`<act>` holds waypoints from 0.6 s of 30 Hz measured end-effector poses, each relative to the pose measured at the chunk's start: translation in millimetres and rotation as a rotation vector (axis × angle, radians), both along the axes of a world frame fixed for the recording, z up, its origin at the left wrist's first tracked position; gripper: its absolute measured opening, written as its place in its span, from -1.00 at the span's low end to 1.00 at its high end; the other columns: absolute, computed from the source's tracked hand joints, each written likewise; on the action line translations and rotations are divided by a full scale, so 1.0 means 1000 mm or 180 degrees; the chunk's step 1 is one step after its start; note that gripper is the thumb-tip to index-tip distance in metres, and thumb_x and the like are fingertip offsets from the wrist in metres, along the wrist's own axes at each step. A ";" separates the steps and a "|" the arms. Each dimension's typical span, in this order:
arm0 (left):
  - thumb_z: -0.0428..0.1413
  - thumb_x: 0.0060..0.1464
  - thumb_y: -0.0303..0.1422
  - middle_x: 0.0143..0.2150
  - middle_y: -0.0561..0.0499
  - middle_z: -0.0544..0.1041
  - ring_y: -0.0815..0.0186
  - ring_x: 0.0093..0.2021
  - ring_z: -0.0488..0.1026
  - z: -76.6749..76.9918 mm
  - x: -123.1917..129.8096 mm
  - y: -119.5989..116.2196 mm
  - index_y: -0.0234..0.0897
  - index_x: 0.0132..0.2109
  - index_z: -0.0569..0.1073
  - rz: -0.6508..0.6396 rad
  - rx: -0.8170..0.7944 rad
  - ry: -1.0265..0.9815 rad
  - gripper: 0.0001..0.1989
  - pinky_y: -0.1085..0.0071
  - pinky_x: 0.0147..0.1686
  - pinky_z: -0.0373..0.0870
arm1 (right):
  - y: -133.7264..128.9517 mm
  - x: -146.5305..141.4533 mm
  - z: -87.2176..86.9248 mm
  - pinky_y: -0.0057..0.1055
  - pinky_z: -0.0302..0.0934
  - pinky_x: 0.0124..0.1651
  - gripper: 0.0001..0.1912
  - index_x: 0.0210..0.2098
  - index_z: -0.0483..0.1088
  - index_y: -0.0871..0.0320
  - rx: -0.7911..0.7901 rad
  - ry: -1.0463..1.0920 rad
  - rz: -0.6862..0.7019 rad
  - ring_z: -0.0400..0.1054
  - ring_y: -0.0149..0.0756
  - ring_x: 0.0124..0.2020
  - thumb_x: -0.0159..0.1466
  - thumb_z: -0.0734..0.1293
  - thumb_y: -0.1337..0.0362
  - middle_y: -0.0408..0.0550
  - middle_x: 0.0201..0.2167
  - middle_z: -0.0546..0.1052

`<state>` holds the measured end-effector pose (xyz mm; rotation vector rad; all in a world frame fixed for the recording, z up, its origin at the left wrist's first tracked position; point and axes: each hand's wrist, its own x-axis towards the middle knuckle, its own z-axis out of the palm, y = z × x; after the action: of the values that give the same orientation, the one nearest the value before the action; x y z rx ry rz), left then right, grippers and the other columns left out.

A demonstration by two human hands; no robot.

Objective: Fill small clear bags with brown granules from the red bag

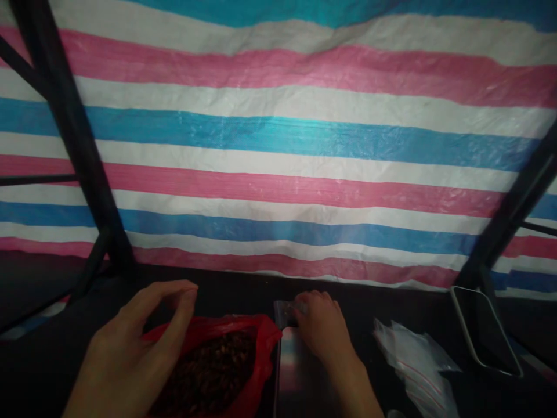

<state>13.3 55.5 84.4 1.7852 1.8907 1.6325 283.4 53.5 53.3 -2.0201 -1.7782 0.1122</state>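
Observation:
My left hand [134, 342] is raised over the left side of a red plastic bag [263, 348], its thumb and forefinger pinched together. Whatever may be between those fingertips is too small to make out. Inside the open bag lies a heap of small dark brown pieces [213, 371], perhaps seeds or beans. Farther right, the fingers of my right hand [324, 325] are curled on a small clear plastic bag [284, 313]. Under my right wrist is a flat, glossy slab [298, 371] that reflects the stripes; its kind is unclear.
Several clear zip bags [420, 366] with red lines lie to the right on the black surface [235, 293]. Beyond them a phone [485, 331] leans near a dark metal post [500, 226]. Another post [82, 139] stands left. A striped plastic sheet [296, 162] hangs behind.

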 end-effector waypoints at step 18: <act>0.12 0.28 -0.14 -0.37 0.11 0.64 0.28 -0.33 0.64 -0.040 0.005 -0.028 -0.08 -0.25 0.62 -0.1611 -0.0366 -0.0752 -0.77 0.53 -0.39 0.50 | 0.036 -0.009 -0.022 -0.33 0.32 -0.05 -0.77 -0.18 0.66 0.18 -0.0240 0.0180 -0.0251 0.59 0.03 0.00 0.16 0.44 0.42 0.19 -0.07 0.70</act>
<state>18.0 27.2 44.4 1.7431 1.2698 1.4374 274.2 89.1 31.6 -2.1156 -1.6808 0.2128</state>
